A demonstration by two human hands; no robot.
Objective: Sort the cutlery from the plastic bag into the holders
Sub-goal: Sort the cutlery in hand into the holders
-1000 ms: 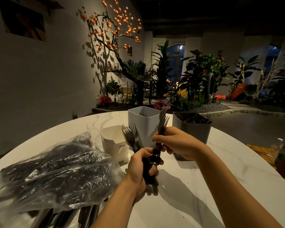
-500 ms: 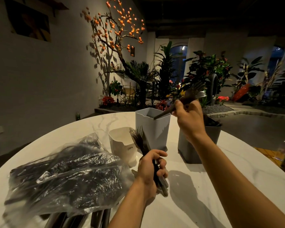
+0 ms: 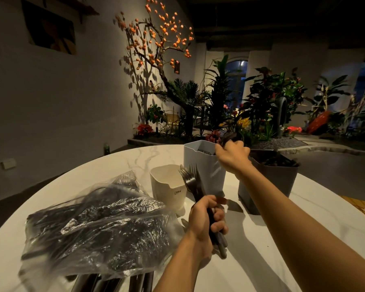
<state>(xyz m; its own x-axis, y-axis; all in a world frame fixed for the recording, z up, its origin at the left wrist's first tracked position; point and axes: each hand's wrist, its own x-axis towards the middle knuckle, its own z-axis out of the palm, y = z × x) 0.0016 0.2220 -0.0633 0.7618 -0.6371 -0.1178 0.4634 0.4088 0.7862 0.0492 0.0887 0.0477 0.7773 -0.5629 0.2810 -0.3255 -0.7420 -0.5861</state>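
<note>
I see a crinkled plastic bag [image 3: 97,230] of dark cutlery lying left. Three holders stand behind: white [image 3: 167,186], grey [image 3: 202,165], dark [image 3: 278,180]. Dark forks [image 3: 192,182] point upward.

Both forearms are bare up to the frame edge, no sleeves showing; left hand [image 3: 204,220] and right hand [image 3: 232,154] carry nothing worn (the light is dim).

We see a round white marble tabletop [image 3: 118,165]. On it lie a plastic bag [image 3: 101,232] of cutlery and three holders: cream [image 3: 167,186], grey [image 3: 200,165], dark [image 3: 276,180].
</note>
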